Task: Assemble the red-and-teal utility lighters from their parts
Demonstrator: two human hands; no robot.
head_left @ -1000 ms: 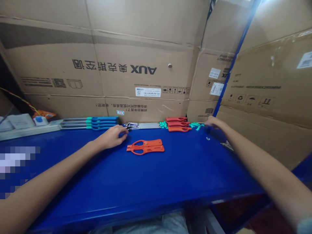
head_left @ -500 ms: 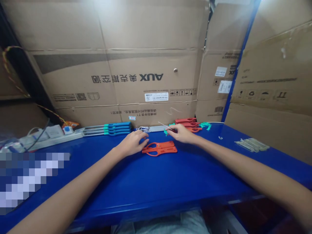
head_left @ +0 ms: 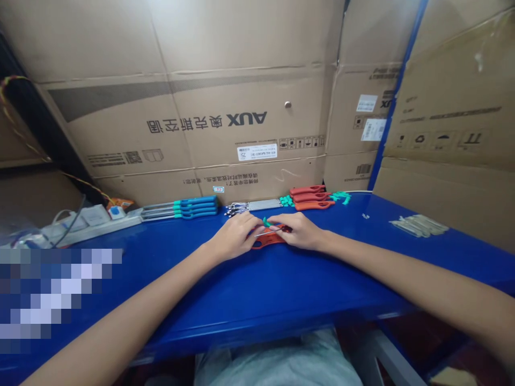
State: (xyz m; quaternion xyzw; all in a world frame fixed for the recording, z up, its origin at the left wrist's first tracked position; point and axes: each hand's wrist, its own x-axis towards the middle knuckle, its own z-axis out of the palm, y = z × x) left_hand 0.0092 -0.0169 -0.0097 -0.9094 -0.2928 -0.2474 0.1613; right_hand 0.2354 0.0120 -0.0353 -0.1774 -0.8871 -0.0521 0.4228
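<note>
An orange plastic handle shell (head_left: pixel 262 244) with loop cut-outs lies on the blue table in front of me, partly covered by both hands. My left hand (head_left: pixel 237 236) is over its left end, thumb and fingers closed at a small green piece (head_left: pixel 266 221). From the other side, my right hand (head_left: pixel 301 230) is closed round a thin metal rod-like tool (head_left: pixel 265 233) whose tip points left across the shell. The right index finger also reaches the green piece. My fingers hide part of the tool and the shell's right end.
Behind my hands lie grey rods with wires (head_left: pixel 263 205), red and orange handles (head_left: pixel 311 197) and green pieces (head_left: pixel 341 197). Blue-handled rods (head_left: pixel 197 207) and a power strip (head_left: pixel 90 224) are left. Clear slim packets (head_left: pixel 418 225) lie right. Cardboard (head_left: pixel 225 96) walls the back.
Both hands have come together over the orange shell. My right hand has brought the metal tool and green piece down toward the left hand, which has closed.
</note>
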